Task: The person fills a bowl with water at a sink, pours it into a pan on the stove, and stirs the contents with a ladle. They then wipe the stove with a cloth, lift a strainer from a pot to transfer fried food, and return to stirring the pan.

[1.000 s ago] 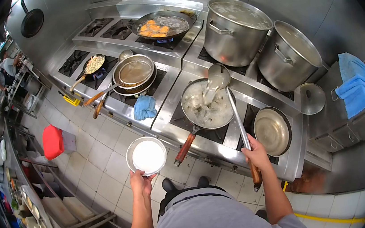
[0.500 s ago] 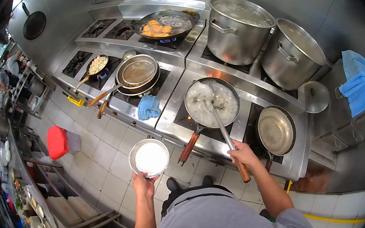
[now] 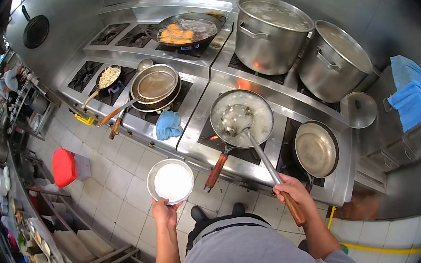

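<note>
In the head view, my left hand [image 3: 166, 213] holds a round metal bowl [image 3: 150, 183] by its near rim. White contents [image 3: 173, 181] fill much of the bowl. My right hand [image 3: 293, 191] is wrapped around the wooden handle of a long metal ladle [image 3: 264, 157]. The ladle's head lies in the pale, foamy liquid [image 3: 259, 113] of a pan on the near burner, partly covered by the liquid. That pan's reddish-brown handle [image 3: 217, 173] juts toward me, untouched by either hand.
An empty-looking pan [image 3: 316, 149] sits to the right. Two tall stockpots [image 3: 268, 44] stand behind. Orange pieces fry in a wide wok [image 3: 177, 33], with a flame underneath. A strainer [image 3: 157, 84] rests over a pan beside a blue cloth [image 3: 168, 125]. A red-lidded bin [image 3: 64, 167] stands on the floor.
My right hand has moved slightly right and down with the ladle. The ladle's head has shifted toward the pan's left side, and the foam has thinned. My left hand keeps its hold on the bowl.
</note>
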`<state>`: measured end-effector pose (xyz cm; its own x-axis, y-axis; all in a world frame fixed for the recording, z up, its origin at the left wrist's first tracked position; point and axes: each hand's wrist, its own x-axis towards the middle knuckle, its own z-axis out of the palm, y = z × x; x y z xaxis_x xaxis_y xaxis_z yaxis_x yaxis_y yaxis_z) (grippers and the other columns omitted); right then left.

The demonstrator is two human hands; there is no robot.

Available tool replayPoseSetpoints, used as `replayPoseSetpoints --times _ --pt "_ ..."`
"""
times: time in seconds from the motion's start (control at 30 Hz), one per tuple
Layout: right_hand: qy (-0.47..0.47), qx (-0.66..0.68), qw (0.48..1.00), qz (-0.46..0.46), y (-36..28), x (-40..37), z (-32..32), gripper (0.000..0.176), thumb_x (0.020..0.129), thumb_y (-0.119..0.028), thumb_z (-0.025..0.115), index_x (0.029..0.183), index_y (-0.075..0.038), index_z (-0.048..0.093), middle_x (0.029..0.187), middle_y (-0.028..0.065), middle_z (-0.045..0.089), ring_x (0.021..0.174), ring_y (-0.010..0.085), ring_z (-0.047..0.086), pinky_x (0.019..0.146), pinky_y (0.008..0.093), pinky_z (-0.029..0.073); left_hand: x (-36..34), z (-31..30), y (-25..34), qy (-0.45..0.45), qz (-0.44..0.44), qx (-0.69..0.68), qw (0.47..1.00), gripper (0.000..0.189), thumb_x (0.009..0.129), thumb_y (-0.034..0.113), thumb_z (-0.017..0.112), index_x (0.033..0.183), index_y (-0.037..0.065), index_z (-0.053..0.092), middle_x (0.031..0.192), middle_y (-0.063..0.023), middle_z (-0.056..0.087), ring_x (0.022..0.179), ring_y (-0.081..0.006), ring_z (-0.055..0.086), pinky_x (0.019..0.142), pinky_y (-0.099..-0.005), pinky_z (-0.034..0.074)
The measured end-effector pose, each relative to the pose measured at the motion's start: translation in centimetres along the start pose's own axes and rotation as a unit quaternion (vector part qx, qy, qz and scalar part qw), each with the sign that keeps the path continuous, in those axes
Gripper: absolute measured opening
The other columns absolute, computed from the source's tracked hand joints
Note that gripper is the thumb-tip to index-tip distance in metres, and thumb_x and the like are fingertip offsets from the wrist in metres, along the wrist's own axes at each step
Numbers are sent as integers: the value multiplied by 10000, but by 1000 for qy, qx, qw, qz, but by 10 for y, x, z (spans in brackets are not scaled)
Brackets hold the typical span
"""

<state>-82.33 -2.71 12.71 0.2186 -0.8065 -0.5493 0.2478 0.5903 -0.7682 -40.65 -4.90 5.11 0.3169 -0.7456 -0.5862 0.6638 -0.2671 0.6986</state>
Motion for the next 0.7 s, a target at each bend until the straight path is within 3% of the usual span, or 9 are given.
replayPoseSetpoints --times 0.23,0.43,0.47,0.5,0.57,0.6,0.63,0.7 --pt "66 -97 990 -81 -24 -8 -17 661 857 16 637 1477 -63 420 775 -22 552 529 81 536 491 239 452 4 19 11 -51 11 14 999 636 807 -2 393 1431 100 323 1256 -193 537 955 -344 662 595 -419 628" --pt "163 -268 941 -130 -42 10 -46 687 838 14 642 1483 -79 424 845 -32 557 593 49 495 501 224 440 11 63 31 -101 35 44 993 619 807 -10 388 1416 90 336 1245 -194 542 950 -337 662 593 -407 619" --pt "192 -328 918 -114 -43 15 -58 705 811 -34 655 1478 -88 431 871 50 655 636 157 600 575 298 497 12 74 36 -103 36 47 993 619 807 -10 388 1416 90 336 1245 -194 542 950 -337 662 593 -407 619" --pt "194 -325 919 -115 -47 16 -58 705 811 -34 655 1478 -88 431 871 50 655 636 157 600 575 298 497 12 86 40 -110 46 53 991 614 807 -12 387 1411 88 339 1243 -196 542 947 -335 660 596 -406 614" --pt "245 -588 752 -170 -63 10 -55 716 781 -86 647 1466 -83 439 939 206 701 777 340 677 725 400 528 14 108 50 -121 54 65 989 609 807 -15 387 1406 86 342 1241 -197 542 943 -333 659 598 -405 608" --pt "259 -597 749 -122 -74 4 -44 705 757 -118 632 1442 -89 468 999 299 655 921 446 644 847 455 508 15 120 55 -138 63 69 986 601 806 -17 387 1397 83 348 1234 -197 543 942 -330 658 601 -405 605" --pt "263 -594 751 -122 -71 5 -49 705 757 -118 632 1442 -89 468 999 299 655 921 446 644 847 455 508 14 132 60 -156 71 74 982 592 805 -19 388 1387 81 354 1227 -196 545 940 -328 656 603 -406 602" --pt "251 -665 690 -136 -64 6 -65 685 759 -112 625 1429 -94 483 1019 292 659 939 455 636 861 469 507 10 158 68 -167 79 71 980 585 799 -21 389 1376 75 360 1217 -196 548 943 -327 654 602 -403 602"
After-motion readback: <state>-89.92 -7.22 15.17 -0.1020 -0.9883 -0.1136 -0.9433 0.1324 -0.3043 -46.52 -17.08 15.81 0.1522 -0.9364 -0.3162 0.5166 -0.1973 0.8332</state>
